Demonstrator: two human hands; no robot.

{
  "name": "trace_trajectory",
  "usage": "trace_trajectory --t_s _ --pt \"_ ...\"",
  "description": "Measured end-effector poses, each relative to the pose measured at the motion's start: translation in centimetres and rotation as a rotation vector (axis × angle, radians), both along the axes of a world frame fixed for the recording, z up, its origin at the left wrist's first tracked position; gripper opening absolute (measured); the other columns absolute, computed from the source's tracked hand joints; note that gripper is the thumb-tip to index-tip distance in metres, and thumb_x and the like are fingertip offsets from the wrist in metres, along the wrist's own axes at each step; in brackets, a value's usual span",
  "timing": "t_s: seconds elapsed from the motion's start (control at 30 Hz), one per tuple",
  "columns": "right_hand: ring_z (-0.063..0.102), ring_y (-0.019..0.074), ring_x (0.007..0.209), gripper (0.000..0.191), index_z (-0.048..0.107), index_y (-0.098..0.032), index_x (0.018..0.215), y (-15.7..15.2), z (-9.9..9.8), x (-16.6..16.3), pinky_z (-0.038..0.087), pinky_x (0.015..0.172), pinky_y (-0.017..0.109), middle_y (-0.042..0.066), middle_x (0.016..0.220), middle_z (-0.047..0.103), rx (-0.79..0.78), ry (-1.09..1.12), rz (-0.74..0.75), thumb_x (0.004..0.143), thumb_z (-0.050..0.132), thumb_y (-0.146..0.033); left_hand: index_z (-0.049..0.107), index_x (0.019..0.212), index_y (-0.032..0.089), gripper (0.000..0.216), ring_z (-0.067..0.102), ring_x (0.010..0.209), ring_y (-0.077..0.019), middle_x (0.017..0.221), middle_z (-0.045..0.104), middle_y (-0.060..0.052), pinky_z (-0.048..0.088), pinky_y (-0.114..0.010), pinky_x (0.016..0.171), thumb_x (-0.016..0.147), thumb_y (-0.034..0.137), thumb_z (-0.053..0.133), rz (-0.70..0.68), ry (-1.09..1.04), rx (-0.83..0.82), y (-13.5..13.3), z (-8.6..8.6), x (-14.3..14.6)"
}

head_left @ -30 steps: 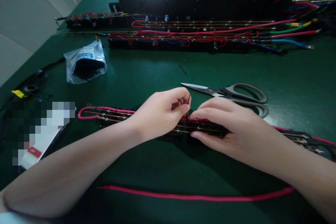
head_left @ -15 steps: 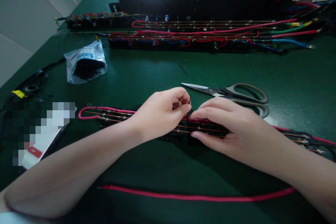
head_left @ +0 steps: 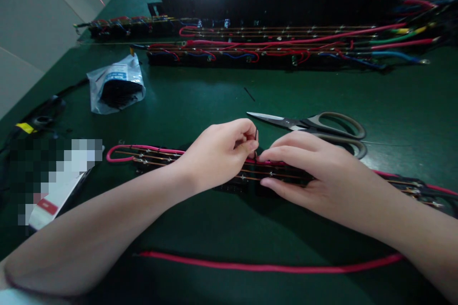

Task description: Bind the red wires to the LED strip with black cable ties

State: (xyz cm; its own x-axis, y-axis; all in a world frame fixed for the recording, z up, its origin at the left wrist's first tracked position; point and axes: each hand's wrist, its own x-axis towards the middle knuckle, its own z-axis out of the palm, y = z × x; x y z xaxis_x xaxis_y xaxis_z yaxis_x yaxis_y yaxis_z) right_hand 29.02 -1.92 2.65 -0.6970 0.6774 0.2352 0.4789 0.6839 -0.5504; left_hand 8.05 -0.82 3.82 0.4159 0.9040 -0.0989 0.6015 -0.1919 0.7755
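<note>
A long black strip with copper rods (head_left: 153, 163) lies across the table, and a red cable (head_left: 123, 147) runs along its far edge, looping at the left end. My left hand (head_left: 222, 155) is closed in a pinch over the middle of the strip. Between its fingers stands a thin black cable tie (head_left: 256, 137), which passes down by the red cable. My right hand (head_left: 322, 171) grips the strip just to the right, thumb on the near side and fingers on the far side. Its palm hides part of the strip.
Scissors (head_left: 300, 123) lie just beyond my right hand. A plastic bag of black ties (head_left: 119, 90) sits at the left rear. Nearer lies a loose red cable (head_left: 250, 268). More wired strips (head_left: 229, 59) fill the back. A white box (head_left: 53, 200) is at left.
My left fingers have shifted very slightly left, and more of the cable tie shows against them. My right hand stays at the same spot on the strip.
</note>
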Motion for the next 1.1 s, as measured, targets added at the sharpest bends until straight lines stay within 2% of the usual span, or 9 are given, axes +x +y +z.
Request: trace_trajectory --t_s 0.37,0.47,0.6,0.63,0.7,0.8,0.87,0.9,1.1 --pt "0.065 0.0218 0.086 0.016 0.069 -0.019 0.102 0.1 0.2 0.0 0.055 0.069 0.034 0.01 0.099 0.069 -0.024 -0.013 0.011 0.088 0.067 -0.025 0.061 0.088 0.021 0.005 0.062 0.071 -0.0119 0.078 0.067 0.004 0.045 -0.023 0.066 0.092 0.022 0.058 0.033 -0.011 0.013 -0.2 -0.1 0.3" --pt "0.065 0.0223 0.087 0.017 0.069 -0.018 0.102 0.1 0.3 0.0 0.055 0.07 0.035 0.01 0.099 0.069 -0.039 -0.025 0.009 0.087 0.067 -0.025 0.058 0.097 0.022 0.005 0.062 0.069 -0.0112 0.074 0.065 0.006 0.046 -0.023 0.067 0.093 0.02 0.056 0.026 0.005 0.036 -0.4 -0.2 0.4" --pt "0.065 0.0221 0.089 0.018 0.069 -0.018 0.103 0.1 0.3 0.0 0.056 0.072 0.036 0.01 0.1 0.069 -0.056 -0.023 0.012 0.086 0.068 -0.023 0.054 0.107 0.018 0.013 0.062 0.083 -0.0147 0.095 0.066 -0.002 0.051 -0.026 0.073 0.094 0.016 0.055 0.063 0.192 0.313 -1.9 0.8 0.6" --pt "0.065 0.0218 0.088 0.017 0.069 -0.018 0.102 0.1 0.3 0.0 0.057 0.072 0.035 0.01 0.1 0.069 -0.056 -0.015 0.013 0.085 0.069 -0.022 0.056 0.106 0.017 0.013 0.062 0.089 -0.0178 0.101 0.066 -0.005 0.052 -0.03 0.077 0.094 0.015 0.055 0.039 0.324 0.411 -2.6 1.3 0.6" --pt "0.065 0.0209 0.087 0.016 0.07 -0.019 0.1 0.2 0.2 0.0 0.057 0.072 0.035 0.009 0.098 0.069 -0.053 -0.001 0.015 0.085 0.069 -0.023 0.06 0.096 0.017 0.012 0.062 0.088 -0.0222 0.094 0.067 -0.007 0.053 -0.037 0.079 0.093 0.01 0.052 -0.096 0.602 0.539 -4.2 2.4 0.6" --pt "0.065 0.0203 0.086 0.014 0.07 -0.02 0.098 0.2 0.2 0.0 0.057 0.071 0.034 0.008 0.095 0.07 -0.049 0.024 0.01 0.085 0.07 -0.024 0.066 0.102 0.014 0.016 0.065 0.082 -0.023 0.094 0.07 -0.008 0.057 -0.038 0.073 0.091 0.009 0.055 -0.208 0.716 0.635 -6.6 3.2 0.8" --pt "0.065 0.0202 0.086 0.014 0.071 -0.019 0.098 0.1 0.2 0.0 0.057 0.071 0.033 0.008 0.094 0.07 -0.051 0.04 0.004 0.086 0.069 -0.023 0.065 0.122 0.007 0.031 0.07 0.098 -0.0262 0.112 0.073 -0.015 0.061 -0.038 0.081 0.092 0.008 0.054 -0.204 0.739 0.743 -7.7 2.9 1.2" --pt "0.066 0.0201 0.085 0.013 0.071 -0.019 0.099 0.1 0.3 -0.1 0.057 0.071 0.033 0.008 0.094 0.07 -0.054 0.043 0.001 0.086 0.068 -0.023 0.065 0.123 0.004 0.034 0.071 0.101 -0.027 0.115 0.073 -0.017 0.061 -0.038 0.083 0.092 0.006 0.051 -0.212 0.753 0.79 -8.0 2.6 1.4" --pt "0.066 0.0197 0.085 0.013 0.072 -0.018 0.097 -0.1 0.7 -0.3 0.058 0.072 0.033 0.008 0.093 0.071 -0.06 0.026 -0.018 0.087 0.066 -0.02 0.072 0.115 -0.001 0.035 0.076 0.098 -0.0287 0.11 0.076 -0.022 0.066 -0.035 0.079 0.089 -0.001 0.049 -0.191 0.868 0.888 -8.7 1.0 3.0"
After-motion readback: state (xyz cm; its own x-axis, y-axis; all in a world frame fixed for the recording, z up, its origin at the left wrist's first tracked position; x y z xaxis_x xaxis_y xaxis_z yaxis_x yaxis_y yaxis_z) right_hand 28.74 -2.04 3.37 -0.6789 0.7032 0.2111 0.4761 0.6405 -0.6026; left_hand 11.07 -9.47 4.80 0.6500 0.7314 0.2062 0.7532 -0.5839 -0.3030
